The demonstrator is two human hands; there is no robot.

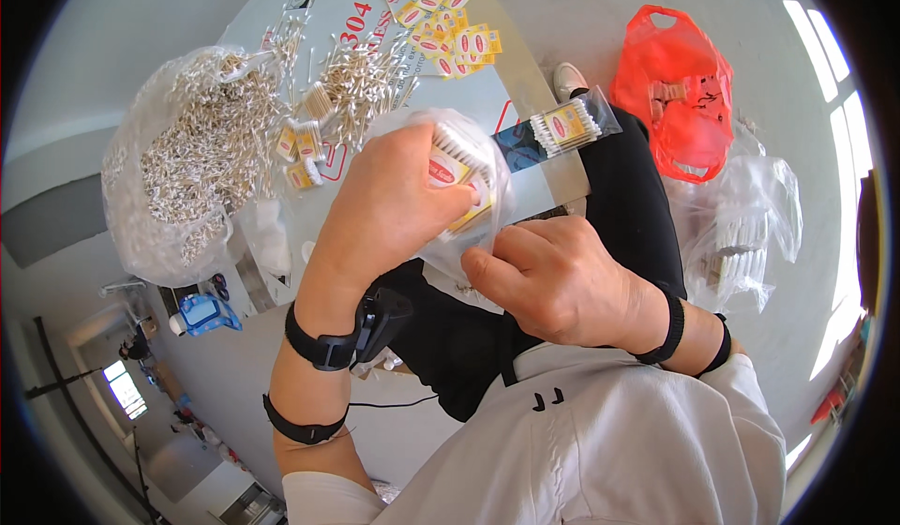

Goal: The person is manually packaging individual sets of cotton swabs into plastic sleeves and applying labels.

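Note:
My left hand (384, 197) is wrapped round bundles of cotton swabs (459, 171) with yellow labels. They sit within a thin clear plastic bag (502, 192), over the near edge of the table. Lower and to the right, my right hand (562, 277) has its fingers closed at the bag's edge, seemingly pinching the film. On my right thigh lies a filled clear pack of cotton swabs (567, 127) with a yellow label. Left of my left hand, small yellow-labelled swab bundles (302, 150) lie beside a loose pile of cotton swabs (361, 84).
A large clear bag of loose swabs (202, 141) stands at the left. Yellow cards (455, 33) lie scattered on the table's far side. On the floor at right are a red plastic bag (670, 103) and a clear bag with packed swabs (741, 234). A blue-and-white package (202, 314) lies at lower left.

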